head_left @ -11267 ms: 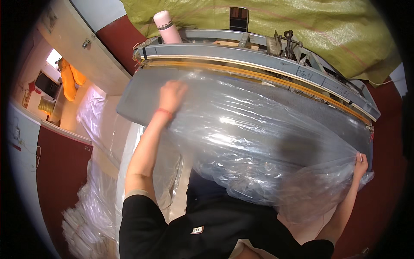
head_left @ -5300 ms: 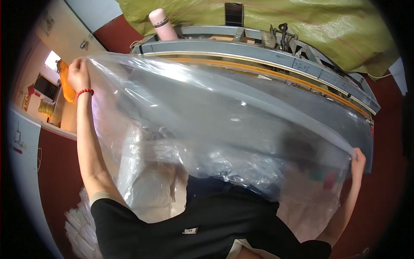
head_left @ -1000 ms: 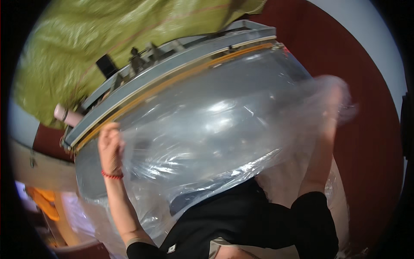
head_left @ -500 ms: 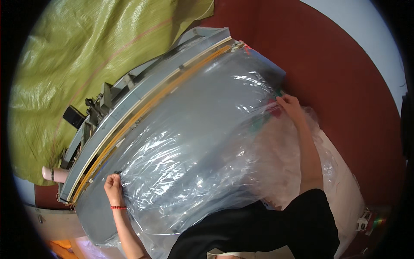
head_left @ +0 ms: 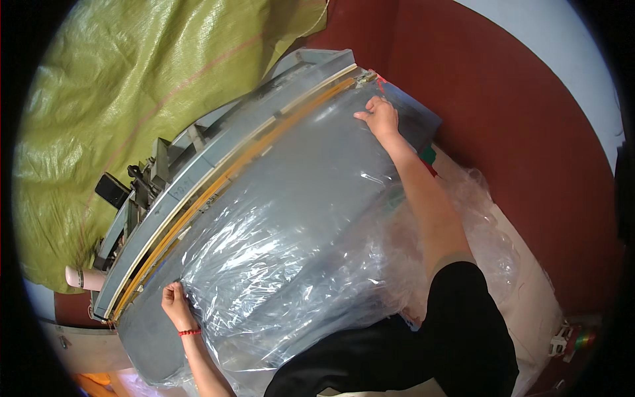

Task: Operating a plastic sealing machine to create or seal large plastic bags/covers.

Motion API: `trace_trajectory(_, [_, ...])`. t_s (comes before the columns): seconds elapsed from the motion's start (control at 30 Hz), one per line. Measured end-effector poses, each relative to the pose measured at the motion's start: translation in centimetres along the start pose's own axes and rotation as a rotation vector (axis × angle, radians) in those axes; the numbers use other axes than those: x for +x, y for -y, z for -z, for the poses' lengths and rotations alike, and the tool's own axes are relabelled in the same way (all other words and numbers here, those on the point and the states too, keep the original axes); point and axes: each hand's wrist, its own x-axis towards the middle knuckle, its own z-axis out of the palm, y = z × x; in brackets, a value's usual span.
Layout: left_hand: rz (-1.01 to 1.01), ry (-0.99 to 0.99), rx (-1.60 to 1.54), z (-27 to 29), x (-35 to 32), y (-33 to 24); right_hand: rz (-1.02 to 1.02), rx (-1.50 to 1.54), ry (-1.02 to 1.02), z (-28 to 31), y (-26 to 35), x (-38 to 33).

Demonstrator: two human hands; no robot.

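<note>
A sheet of clear plastic film (head_left: 238, 258) lies crinkled and shiny over a grey tabletop (head_left: 149, 337). At the film's left corner, my left hand (head_left: 176, 306) is closed, its fingertips pinching the edge; a red bead bracelet circles that wrist. My right hand (head_left: 380, 119) is over the far end of the tabletop, close to the end of a long orange-yellow strip (head_left: 258, 147). Its thumb stands apart from the curled fingers, and I make out nothing between them. More film (head_left: 423, 238) is bunched under my right forearm.
Along the table's far side runs a grey metal rail (head_left: 178, 188) with brackets and a small black box (head_left: 112, 190). A pink cylinder (head_left: 84, 278) sticks out at its left end. Behind hangs a yellow-green woven sheet (head_left: 152, 73); a dark red surface (head_left: 522, 145) lies to the right.
My right hand has moved up and left, from the film's right edge to the tabletop's far end, and its fingers have loosened. My left hand stays pinched on the film, slightly lower in view.
</note>
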Motion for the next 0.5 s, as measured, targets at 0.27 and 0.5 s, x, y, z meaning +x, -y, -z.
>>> trace_trajectory(0.27, [0.026,0.004,-0.057,0.3,-0.5,-0.4,-0.125,-0.005,-0.065,-1.9,0.4,0.5])
trace_trajectory(0.5, [0.092,0.488,0.007,4.8,-5.5,-7.4,-0.158,-0.158,-0.031,-1.9,1.6,0.4])
